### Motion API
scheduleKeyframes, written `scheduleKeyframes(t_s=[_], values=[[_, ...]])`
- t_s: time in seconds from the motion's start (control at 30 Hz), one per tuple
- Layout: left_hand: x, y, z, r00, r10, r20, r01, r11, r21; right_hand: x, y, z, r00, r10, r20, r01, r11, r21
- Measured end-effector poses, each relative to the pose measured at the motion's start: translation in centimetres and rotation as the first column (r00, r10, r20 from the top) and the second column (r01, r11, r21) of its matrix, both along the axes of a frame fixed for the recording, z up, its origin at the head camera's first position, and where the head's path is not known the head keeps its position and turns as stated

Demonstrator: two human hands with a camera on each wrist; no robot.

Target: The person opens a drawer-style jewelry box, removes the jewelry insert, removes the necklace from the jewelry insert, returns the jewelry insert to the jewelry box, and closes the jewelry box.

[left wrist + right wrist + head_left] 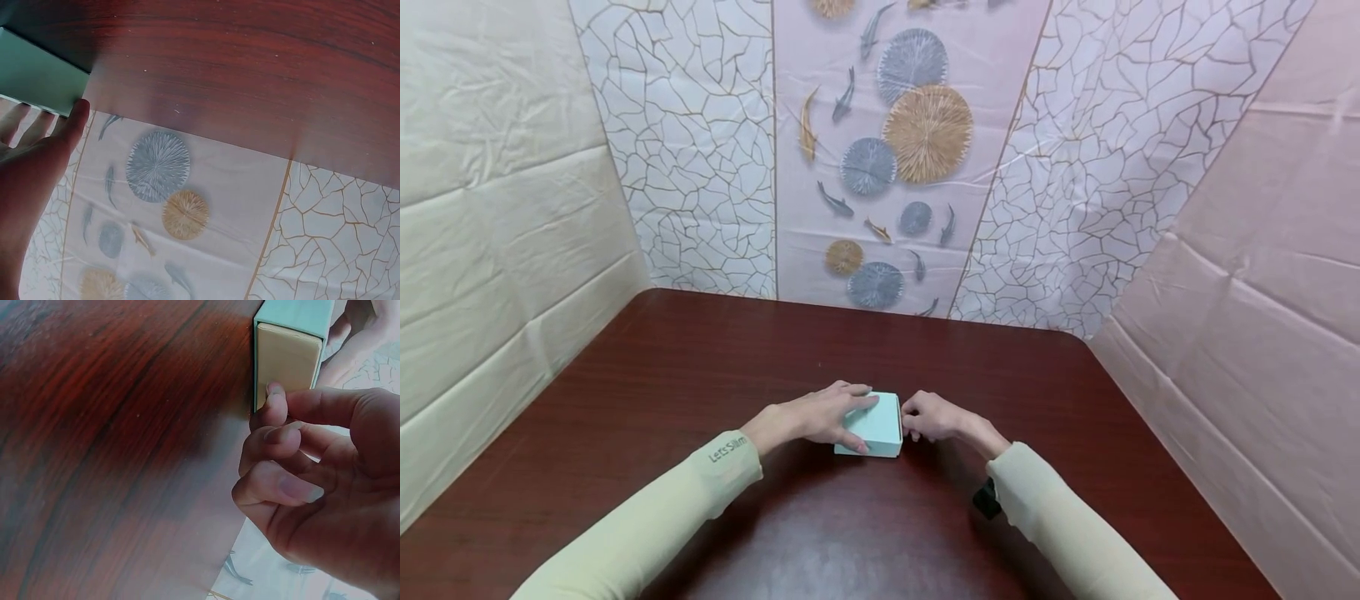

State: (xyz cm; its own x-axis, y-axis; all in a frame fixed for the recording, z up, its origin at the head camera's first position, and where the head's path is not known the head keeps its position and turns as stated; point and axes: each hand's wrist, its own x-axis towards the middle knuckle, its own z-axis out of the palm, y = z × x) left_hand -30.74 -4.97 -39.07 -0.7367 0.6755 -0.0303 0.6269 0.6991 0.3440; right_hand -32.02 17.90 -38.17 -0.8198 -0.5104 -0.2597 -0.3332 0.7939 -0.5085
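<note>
A small mint-green box (pixel 886 419) lies on the table in the middle of the head view. My left hand (pixel 823 417) grips it from the left, the thumb at its near side and the fingers spread over its top and far edge. At the box's right end is my right hand (pixel 934 417), its fingers curled. The right wrist view shows a tan inner drawer (pixel 287 356) inside the mint sleeve (pixel 297 315). There my right thumb and index fingertip meet and pinch at the drawer's face; what lies between them is hidden.
The dark red-brown wooden table (pixel 715 350) reaches back to a patterned cloth (pixel 880 208) with fish and round shapes. Pale cloth walls (pixel 490 250) stand along the left and right sides. A black band (pixel 987 500) shows at my right sleeve.
</note>
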Motion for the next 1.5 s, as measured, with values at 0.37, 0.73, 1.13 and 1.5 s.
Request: scheduleKeyframes(t_s=[0.37,0.73,1.13,1.5], values=[[-0.07,0.01,-0.17,1.0,0.004,0.004,-0.004,1.0,-0.004,-0.02,0.1,-0.09,1.0,-0.002,0.0,0.002,1.0,0.024],[-0.28,-0.19,-0.05,1.0,-0.001,0.024,0.001,1.0,0.011,-0.27,-0.04,-0.03,1.0,-0.003,-0.013,0.003,0.999,0.047],[-0.29,-0.06,-0.03,0.999,0.014,0.029,-0.014,1.0,0.015,-0.21,0.33,0.51,1.0,-0.018,-0.004,0.018,0.998,0.053],[-0.28,0.1,-0.03,1.0,0.018,0.022,-0.018,1.0,-0.001,-0.19,0.55,0.48,1.0,-0.02,-0.006,0.02,0.998,0.061]])
